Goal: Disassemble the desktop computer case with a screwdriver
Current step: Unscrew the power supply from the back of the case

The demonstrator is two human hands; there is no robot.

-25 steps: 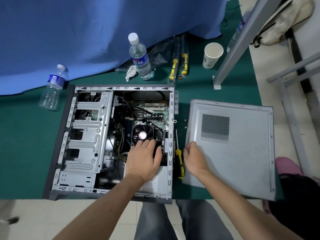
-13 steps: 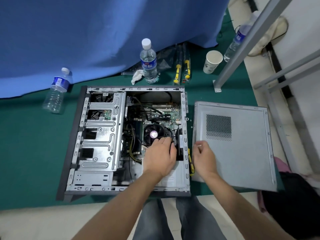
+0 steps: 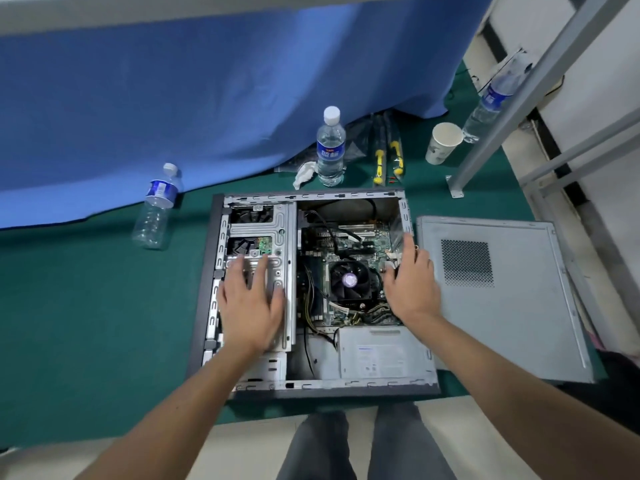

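Case [image 3: 311, 389] lies open on its side in the middle of the green mat [image 3: 86, 323], side panel [image 3: 519, 327] flat just right of it. My left hand [image 3: 251, 306] is spread flat on the drive cage [image 3: 287, 244], fingers relaxed, gripping nothing. Right hand [image 3: 412, 282] is at the case's right edge, fingers blurred, can't tell its grip. Bottles [image 3: 330, 147], a cup [image 3: 443, 142] and blue cloth [image 3: 207, 98] crowd the far side.

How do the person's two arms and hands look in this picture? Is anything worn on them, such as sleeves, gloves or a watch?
Both forearms are bare as far as the frame shows; no sleeve reaches them. The left hand and the right hand wear no gloves. No watch or band shows on either wrist. The fingers are partly blurred, so a ring cannot be ruled out.
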